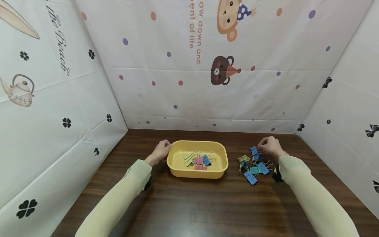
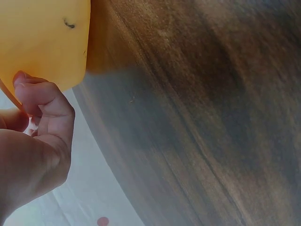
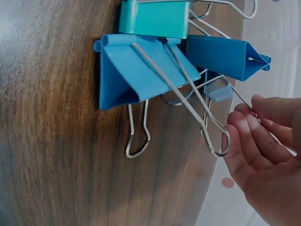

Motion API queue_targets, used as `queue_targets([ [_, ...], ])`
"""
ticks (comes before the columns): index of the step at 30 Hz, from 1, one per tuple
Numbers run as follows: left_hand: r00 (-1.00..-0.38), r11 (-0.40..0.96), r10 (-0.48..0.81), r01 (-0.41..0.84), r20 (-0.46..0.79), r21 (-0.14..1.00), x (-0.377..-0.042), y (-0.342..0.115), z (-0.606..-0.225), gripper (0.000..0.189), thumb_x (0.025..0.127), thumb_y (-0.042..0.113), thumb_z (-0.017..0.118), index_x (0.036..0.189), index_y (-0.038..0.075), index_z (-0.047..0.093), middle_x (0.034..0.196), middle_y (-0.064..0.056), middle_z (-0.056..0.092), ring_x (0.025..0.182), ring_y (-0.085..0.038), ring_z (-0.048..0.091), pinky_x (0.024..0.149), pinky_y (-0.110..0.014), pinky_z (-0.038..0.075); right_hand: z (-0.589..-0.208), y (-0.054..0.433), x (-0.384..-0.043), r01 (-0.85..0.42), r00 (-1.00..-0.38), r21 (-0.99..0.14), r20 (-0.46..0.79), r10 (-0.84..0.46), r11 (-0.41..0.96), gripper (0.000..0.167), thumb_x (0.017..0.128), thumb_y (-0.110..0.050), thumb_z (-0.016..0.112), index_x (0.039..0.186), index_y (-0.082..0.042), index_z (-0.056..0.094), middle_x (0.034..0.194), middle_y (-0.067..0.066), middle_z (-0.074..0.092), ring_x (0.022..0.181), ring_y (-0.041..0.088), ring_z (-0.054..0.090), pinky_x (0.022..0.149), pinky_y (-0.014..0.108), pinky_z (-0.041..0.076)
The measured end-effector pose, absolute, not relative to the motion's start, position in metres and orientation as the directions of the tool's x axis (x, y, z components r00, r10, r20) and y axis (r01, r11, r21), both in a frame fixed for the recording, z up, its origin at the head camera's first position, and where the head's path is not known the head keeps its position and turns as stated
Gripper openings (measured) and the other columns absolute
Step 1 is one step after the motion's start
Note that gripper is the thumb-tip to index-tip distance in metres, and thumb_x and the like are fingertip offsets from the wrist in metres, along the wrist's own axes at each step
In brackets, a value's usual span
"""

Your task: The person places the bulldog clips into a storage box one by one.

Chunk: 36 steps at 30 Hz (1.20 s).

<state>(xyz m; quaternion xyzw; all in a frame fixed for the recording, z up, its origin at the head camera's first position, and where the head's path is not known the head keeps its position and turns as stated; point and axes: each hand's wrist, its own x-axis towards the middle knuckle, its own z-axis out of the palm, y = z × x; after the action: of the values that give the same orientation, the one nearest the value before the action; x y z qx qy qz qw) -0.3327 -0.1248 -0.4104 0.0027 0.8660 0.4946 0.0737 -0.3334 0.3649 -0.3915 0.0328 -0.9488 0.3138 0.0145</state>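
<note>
My left hand (image 1: 161,152) pinches the left rim of a yellow plastic basket (image 1: 196,174), thumb and curled fingers on either side of its wall. Inside the basket lie a lime green binder clip (image 1: 189,160), pink binder clips (image 1: 198,161) and a blue binder clip (image 1: 206,160). To the right, at the far side of a pile of binder clips, my right hand (image 1: 270,146) pinches a thin wire handle between thumb and fingertips. In the right wrist view that wire runs toward a blue binder clip (image 3: 219,90), partly hidden behind a nearer blue clip (image 3: 150,66).
The pile also holds a teal clip (image 1: 254,170), a yellow-green clip (image 1: 244,158) and a blue clip (image 1: 250,177) at its front. All stand on a dark wooden table (image 1: 195,207). White printed sheets (image 1: 165,98) close off the back and both sides.
</note>
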Motion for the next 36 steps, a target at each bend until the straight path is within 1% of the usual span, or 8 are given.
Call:
queue_targets([
  [4, -0.989, 0.510, 0.078, -0.068, -0.124, 0.858, -0.3311, -0.1244, -0.4093, 0.025, 0.103, 0.021, 0.043, 0.110, -0.001, 0.053, 0.087, -0.015, 0.055, 0.054, -0.015, 0.049, 0.044, -0.029, 0.048, -0.3933, 0.3626, -0.3321, -0.060, -0.998, -0.591, 0.053, -0.036, 0.804, 0.014, 0.088, -0.005, 0.059, 0.096, 0.007, 0.061, 0.088, 0.020, 0.063, 0.073, 0.022, 0.056, 0.059, 0.029, 0.047],
  [8, -0.989, 0.516, 0.077, -0.066, -0.123, 0.854, -0.3308, -0.1247, -0.4086, 0.025, 0.104, 0.021, 0.042, 0.110, -0.001, 0.053, 0.087, -0.015, 0.055, 0.054, -0.015, 0.049, 0.045, -0.029, 0.048, -0.3941, 0.3611, -0.3321, -0.041, -0.999, -0.601, 0.035, -0.025, 0.798, 0.028, 0.091, -0.006, 0.057, 0.112, 0.012, 0.053, 0.094, 0.025, 0.062, 0.072, 0.023, 0.060, 0.057, 0.029, 0.049],
  [12, -0.989, 0.514, 0.080, -0.065, -0.123, 0.855, -0.3305, -0.1255, -0.4089, 0.025, 0.104, 0.021, 0.042, 0.110, 0.000, 0.052, 0.086, -0.014, 0.055, 0.054, -0.015, 0.048, 0.044, -0.028, 0.047, -0.3941, 0.3608, -0.3331, 0.002, -1.000, -0.633, -0.003, 0.000, 0.774, 0.035, 0.097, -0.011, 0.050, 0.121, 0.015, 0.050, 0.091, 0.025, 0.064, 0.068, 0.021, 0.062, 0.056, 0.029, 0.052],
  [15, -0.989, 0.506, 0.083, -0.067, -0.126, 0.860, -0.3303, -0.1255, -0.4098, 0.025, 0.104, 0.021, 0.042, 0.110, -0.001, 0.052, 0.086, -0.015, 0.055, 0.053, -0.015, 0.048, 0.043, -0.027, 0.046, -0.3950, 0.3609, -0.3335, 0.015, -0.999, -0.649, 0.012, 0.030, 0.760, 0.032, 0.098, -0.011, 0.049, 0.115, 0.015, 0.055, 0.090, 0.027, 0.064, 0.068, 0.022, 0.063, 0.057, 0.029, 0.053],
  [17, -0.988, 0.505, 0.084, -0.067, -0.126, 0.860, -0.3306, -0.1254, -0.4106, 0.025, 0.104, 0.021, 0.042, 0.111, -0.001, 0.052, 0.086, -0.016, 0.055, 0.053, -0.015, 0.048, 0.042, -0.026, 0.045, -0.3957, 0.3609, -0.3334, 0.010, -0.999, -0.653, 0.034, 0.043, 0.758, 0.029, 0.097, -0.009, 0.050, 0.113, 0.014, 0.058, 0.094, 0.030, 0.064, 0.068, 0.026, 0.064, 0.057, 0.029, 0.053],
  [21, -0.989, 0.499, 0.080, -0.068, -0.124, 0.864, -0.3308, -0.1246, -0.4107, 0.024, 0.104, 0.020, 0.042, 0.109, -0.001, 0.053, 0.084, -0.015, 0.054, 0.052, -0.015, 0.047, 0.041, -0.025, 0.044, -0.3953, 0.3606, -0.3324, -0.002, -0.997, -0.662, 0.063, 0.053, 0.749, 0.025, 0.094, -0.005, 0.055, 0.109, 0.014, 0.061, 0.099, 0.033, 0.066, 0.076, 0.033, 0.069, 0.058, 0.030, 0.055],
  [29, -0.989, 0.489, 0.084, -0.067, -0.123, 0.870, -0.3293, -0.1232, -0.4098, 0.023, 0.104, 0.020, 0.043, 0.107, 0.000, 0.053, 0.079, -0.012, 0.053, 0.050, -0.014, 0.046, 0.040, -0.025, 0.044, -0.3935, 0.3588, -0.3311, 0.036, -0.996, -0.744, 0.025, 0.083, 0.667, 0.024, 0.094, -0.001, 0.053, 0.109, 0.016, 0.060, 0.098, 0.031, 0.068, 0.072, 0.026, 0.072, 0.061, 0.032, 0.059],
  [36, -0.989, 0.500, 0.081, -0.063, -0.120, 0.864, -0.3295, -0.1239, -0.4086, 0.024, 0.104, 0.020, 0.042, 0.108, -0.001, 0.052, 0.081, -0.013, 0.054, 0.051, -0.014, 0.047, 0.041, -0.025, 0.044, -0.3872, 0.3552, -0.3327, 0.040, -0.996, -0.757, 0.018, 0.083, 0.652, 0.025, 0.096, -0.003, 0.051, 0.111, 0.014, 0.060, 0.097, 0.029, 0.069, 0.074, 0.026, 0.071, 0.067, 0.037, 0.060],
])
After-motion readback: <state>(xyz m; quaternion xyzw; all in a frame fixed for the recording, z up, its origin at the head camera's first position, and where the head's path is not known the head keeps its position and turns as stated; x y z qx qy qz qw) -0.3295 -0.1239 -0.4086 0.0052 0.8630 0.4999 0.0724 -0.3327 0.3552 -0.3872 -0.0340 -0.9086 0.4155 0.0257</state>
